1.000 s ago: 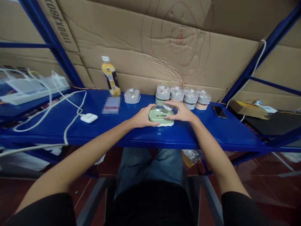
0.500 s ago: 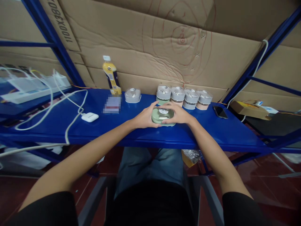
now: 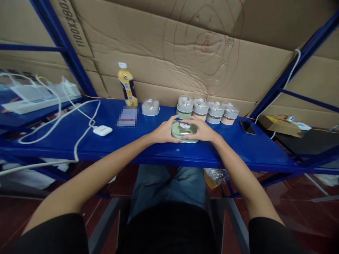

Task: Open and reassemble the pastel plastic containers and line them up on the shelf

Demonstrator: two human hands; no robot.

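"One oval, pale-green, glossy-lidded box (image 3: 184, 132) is clasped between left hand (image 3: 164, 132) and right hand (image 3: 203, 131), near the six-o'clock edge of the blue metal table (image 3: 247, 144)."

"Fully seen?"

"Its ends are hidden by them; toward ten o'clock, a flat lilac rectangle (image 3: 127, 116) is pixelated."

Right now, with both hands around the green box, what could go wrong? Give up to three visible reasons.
1. The green box is near the front edge of the blue table; if the left hand and right hand lost their grip, it might slide off.
2. The stacked containers are close behind the hands, so a careless push could knock them.
3. The white cable crosses the table's front edge, where the left forearm might snag it.
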